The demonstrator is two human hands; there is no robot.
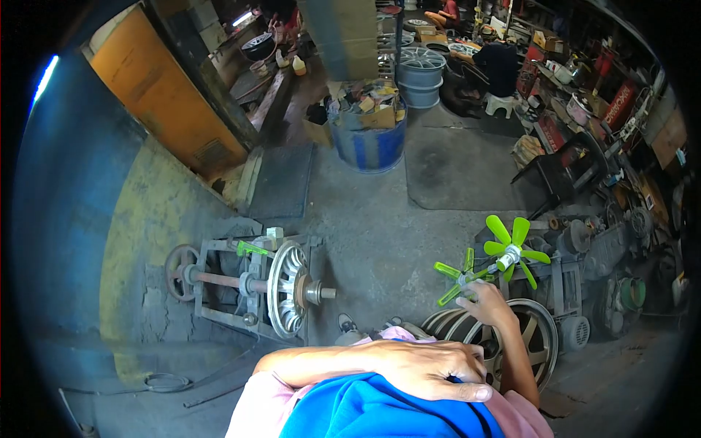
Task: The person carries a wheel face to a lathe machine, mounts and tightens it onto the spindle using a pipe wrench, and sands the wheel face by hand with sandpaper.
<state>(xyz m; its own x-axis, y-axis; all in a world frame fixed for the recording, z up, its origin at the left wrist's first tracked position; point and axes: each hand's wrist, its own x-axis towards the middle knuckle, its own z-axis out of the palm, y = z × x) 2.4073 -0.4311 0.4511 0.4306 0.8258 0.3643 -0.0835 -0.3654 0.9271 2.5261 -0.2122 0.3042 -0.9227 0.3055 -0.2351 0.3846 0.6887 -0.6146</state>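
My left hand (431, 369) lies across the front of my body over bright blue cloth (343, 409), fingers curled and thumb pointing right; what they close on is hidden. My right hand (485, 301) reaches forward on the right, its bent fingers closed at the lower part of a small green star-shaped fan (467, 274). Just beyond it is a larger fan with green blades (511, 255) and a pale hub. Beneath my right forearm stands a bronze-coloured wheel rim (539, 336) with a silvery edge.
At the left, a metal frame (226, 317) carries a shaft and a spoked wheel (288, 289). A blue drum (370, 150) full of scraps stands ahead, with a black chair (562, 175) and machinery at the right. People (500, 66) are farther back near stacked rims (420, 77).
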